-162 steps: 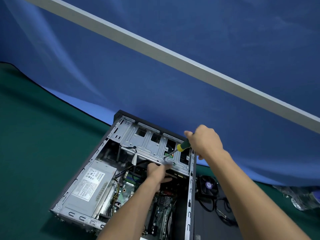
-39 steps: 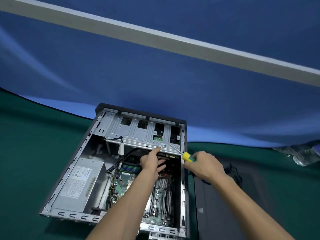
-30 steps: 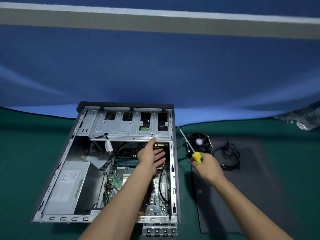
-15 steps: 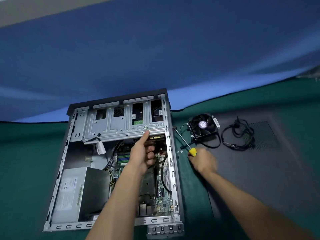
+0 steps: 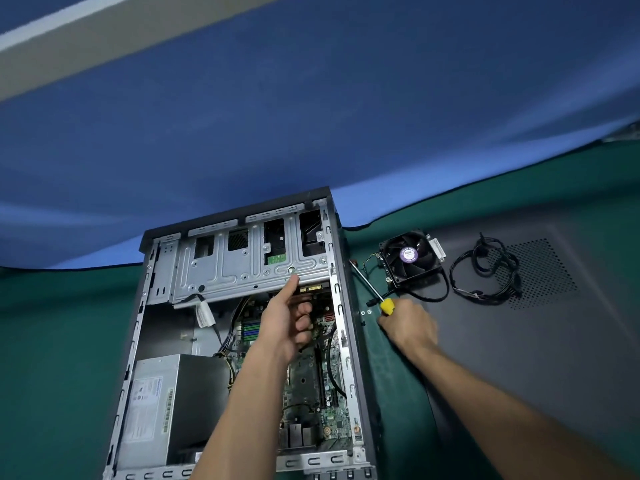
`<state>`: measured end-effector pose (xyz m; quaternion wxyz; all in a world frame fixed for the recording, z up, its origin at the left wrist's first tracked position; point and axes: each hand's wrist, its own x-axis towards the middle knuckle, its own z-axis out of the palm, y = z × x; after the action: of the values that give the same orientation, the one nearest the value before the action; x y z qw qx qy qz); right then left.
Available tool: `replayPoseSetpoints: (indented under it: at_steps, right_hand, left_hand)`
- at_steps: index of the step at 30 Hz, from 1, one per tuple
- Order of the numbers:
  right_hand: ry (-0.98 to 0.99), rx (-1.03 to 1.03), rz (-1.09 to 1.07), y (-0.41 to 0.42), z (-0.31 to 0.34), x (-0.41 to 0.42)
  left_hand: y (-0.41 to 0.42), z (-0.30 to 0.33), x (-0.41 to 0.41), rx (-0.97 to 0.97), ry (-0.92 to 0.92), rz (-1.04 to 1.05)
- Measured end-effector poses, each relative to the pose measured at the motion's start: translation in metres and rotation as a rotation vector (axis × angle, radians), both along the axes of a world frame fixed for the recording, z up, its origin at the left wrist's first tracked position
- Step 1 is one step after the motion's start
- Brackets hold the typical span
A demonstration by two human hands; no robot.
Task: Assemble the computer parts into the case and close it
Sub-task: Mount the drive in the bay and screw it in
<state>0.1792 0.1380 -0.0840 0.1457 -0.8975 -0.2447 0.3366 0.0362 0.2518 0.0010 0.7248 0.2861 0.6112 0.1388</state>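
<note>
The open computer case (image 5: pixel 349 341) lies on the green table, its silver drive cage (image 5: pixel 242 268) at the far end. My left hand (image 5: pixel 287 323) is inside the case; its index finger points up and touches the cage's lower edge just under a screw (image 5: pixel 292 270), the other fingers curled. My right hand (image 5: pixel 408 327) rests on the table right of the case and grips a yellow-handled screwdriver (image 5: pixel 372 289), shaft pointing away from me. Small loose screws (image 5: pixel 366 312) lie by its fingertips. The motherboard (image 5: pixel 308 379) and grey power supply (image 5: pixel 166 410) sit inside.
A black cooler fan (image 5: pixel 410 258) and a coiled black cable (image 5: pixel 485 271) lie on the dark grey side panel (image 5: pixel 536 341) to the right of the case. A blue cloth backdrop (image 5: pixel 311 116) hangs behind the table.
My right hand has carried the screwdriver off the drive cage and down onto the table right of the case. My left hand stayed at the cage edge, its fingers curling except the index.
</note>
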Motion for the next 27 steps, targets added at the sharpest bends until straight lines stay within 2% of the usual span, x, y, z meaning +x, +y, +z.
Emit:
replayPoseSetpoints:
  at_steps: [4, 6, 10, 13, 16, 19, 24, 27]
  right_hand:
    - [0.026, -0.023, -0.017, -0.001, 0.001, 0.003]
    - [0.113, -0.007, -0.029, -0.004, 0.002, 0.004]
    - [0.530, 0.258, -0.251, -0.013, 0.011, 0.005]
    - [0.627, 0.419, -0.317, -0.012, 0.036, 0.009]
    - [0.711, 0.581, -0.362, -0.005, 0.070, 0.014]
    - [0.781, 0.694, -0.367, 0.002, 0.100, 0.017]
    - [0.865, 0.778, -0.351, 0.011, 0.128, 0.014]
    - [0.919, 0.807, -0.352, 0.011, 0.139, 0.009]
  left_hand:
    - [0.001, 0.003, -0.001, 0.017, 0.002, -0.004]
    - [-0.001, 0.004, 0.002, 0.048, 0.024, 0.026]
    - [-0.014, 0.008, 0.020, 0.113, 0.065, 0.163]
    - [-0.021, 0.018, 0.033, 0.094, 0.039, 0.221]
    - [-0.032, 0.031, 0.038, 0.105, 0.000, 0.188]
    - [-0.047, 0.042, 0.029, 0.204, -0.050, 0.150]
    - [-0.053, 0.067, 0.033, 0.464, -0.056, -0.041]
    - [-0.055, 0.084, 0.044, 0.539, -0.072, -0.143]
